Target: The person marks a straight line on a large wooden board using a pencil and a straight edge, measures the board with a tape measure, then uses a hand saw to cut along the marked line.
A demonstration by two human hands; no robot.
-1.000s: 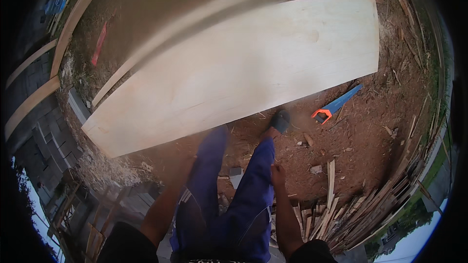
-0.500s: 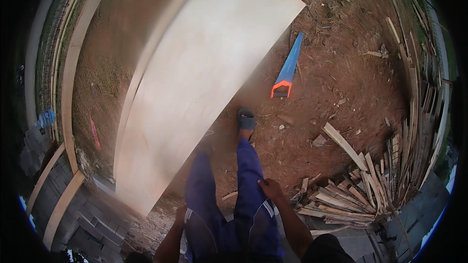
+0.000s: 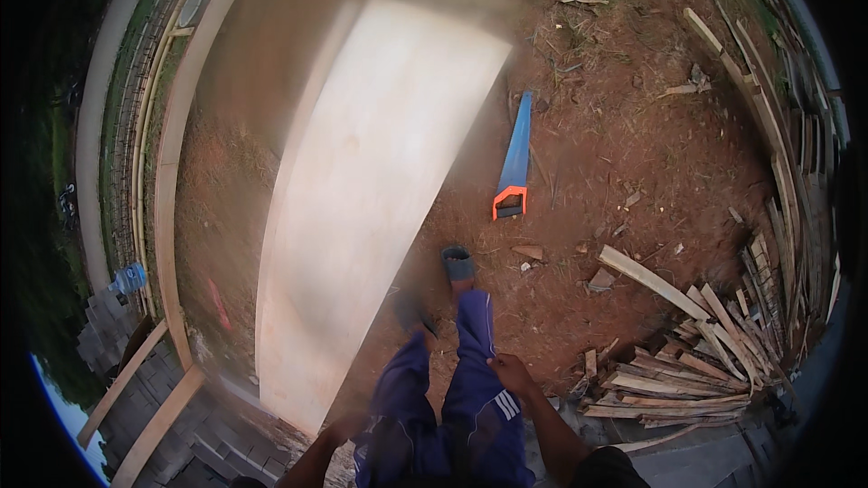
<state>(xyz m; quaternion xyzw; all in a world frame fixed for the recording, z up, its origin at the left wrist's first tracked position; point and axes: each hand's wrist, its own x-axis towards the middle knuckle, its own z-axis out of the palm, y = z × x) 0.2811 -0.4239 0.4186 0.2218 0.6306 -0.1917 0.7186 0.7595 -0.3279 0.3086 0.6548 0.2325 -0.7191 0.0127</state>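
My right hand (image 3: 513,372) is at the right thigh of my blue trousers (image 3: 479,416), its fingers curled against the cloth and seeming to pinch it. Beside the left trouser leg, my left hand (image 3: 346,429) is blurred and its fingers do not show clearly. A large pale plywood sheet (image 3: 371,163) lies slantwise on the ground to my left and ahead, with a second edge showing along its far left side. Just right of the sheet rests a handsaw (image 3: 514,158) with a blue blade and an orange and black handle. A dark sandal (image 3: 458,264) is on my right foot.
Split boards and offcuts (image 3: 687,380) are heaped at the lower right, and more planks (image 3: 791,163) line the right side. A long timber beam (image 3: 167,181) runs along the left. Beyond it are a blue water bottle (image 3: 129,278) and grey pavers (image 3: 208,434).
My view has shifted, so the sheet and saw sit differently in the picture. My legs have moved in a step, and the left foot now shows blurred by the sheet. My right hand stays at the trousers.
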